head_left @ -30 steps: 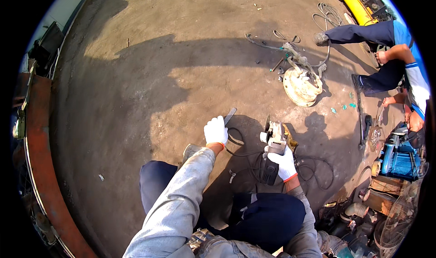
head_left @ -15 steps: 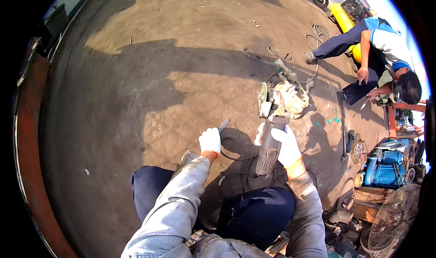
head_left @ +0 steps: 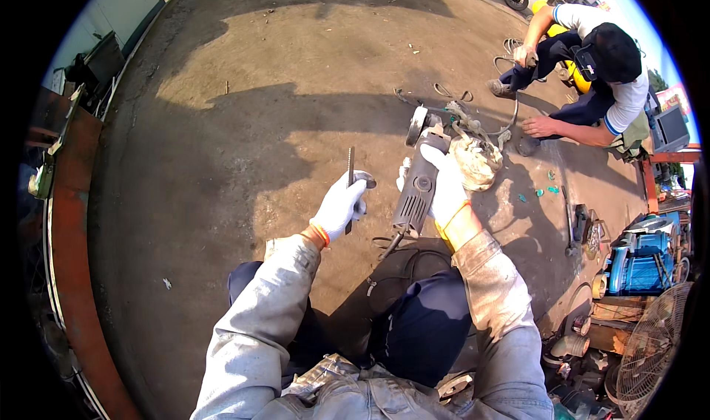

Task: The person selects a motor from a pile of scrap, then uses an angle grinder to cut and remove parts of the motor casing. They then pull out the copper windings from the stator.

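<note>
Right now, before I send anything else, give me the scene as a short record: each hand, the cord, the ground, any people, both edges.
Left hand: white-gloved, gripping a thin dark metal strip
Right hand: white-gloved, holding an angle grinder, disc end away from the wearer
Cord: leaves the grinder's near end
Ground: pale bulky object beyond the right hand; green scraps
Co-worker: crouching, upper right
Right edge: blue machine, fan guard
Left edge: rusty beam
</note>
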{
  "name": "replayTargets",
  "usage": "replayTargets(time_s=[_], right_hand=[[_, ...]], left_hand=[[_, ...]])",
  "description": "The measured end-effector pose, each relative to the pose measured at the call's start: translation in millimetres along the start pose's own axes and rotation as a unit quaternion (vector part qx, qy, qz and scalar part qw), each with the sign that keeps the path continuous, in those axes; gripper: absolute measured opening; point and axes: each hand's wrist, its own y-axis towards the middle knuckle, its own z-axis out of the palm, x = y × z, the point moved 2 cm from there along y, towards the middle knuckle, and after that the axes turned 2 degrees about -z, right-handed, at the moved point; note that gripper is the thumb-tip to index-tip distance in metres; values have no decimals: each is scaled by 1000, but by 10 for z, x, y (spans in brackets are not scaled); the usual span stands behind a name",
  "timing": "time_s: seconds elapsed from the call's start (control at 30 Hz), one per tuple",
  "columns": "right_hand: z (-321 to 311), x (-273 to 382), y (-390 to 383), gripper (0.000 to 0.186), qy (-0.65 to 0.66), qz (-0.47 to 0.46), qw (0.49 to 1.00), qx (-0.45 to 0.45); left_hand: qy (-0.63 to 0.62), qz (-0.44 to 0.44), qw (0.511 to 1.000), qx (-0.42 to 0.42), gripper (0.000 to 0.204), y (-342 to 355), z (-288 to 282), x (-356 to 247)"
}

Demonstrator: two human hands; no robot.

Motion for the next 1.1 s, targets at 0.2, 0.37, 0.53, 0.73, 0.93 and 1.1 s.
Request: replayTargets(time_s=[0.2, 0.37, 0.53, 0.73, 0.93, 1.1], right_hand=[[535, -763, 519, 45, 53, 78, 994, 48], [771, -1490, 705, 49, 48, 152, 984, 85], [1184, -1800, 770, 42, -148, 129, 977, 78], [1321, -1910, 843, 41, -240, 77, 951, 177], [1295, -1791, 662, 41, -289, 84, 919, 253], [1225, -1757, 435, 39, -371, 146, 862, 313]], left_hand=[[243, 117, 959, -92, 71, -918, -31, -273], [246, 77, 947, -193, 72, -1311, -374, -146], [488, 33, 845, -216, 58, -1537, -556, -309], [463, 19, 873, -151, 44, -1769, -1388, -643], [312, 58, 912, -261, 27, -1874, -2156, -256], [173, 50, 942, -283, 28, -1645, -1988, 238]])
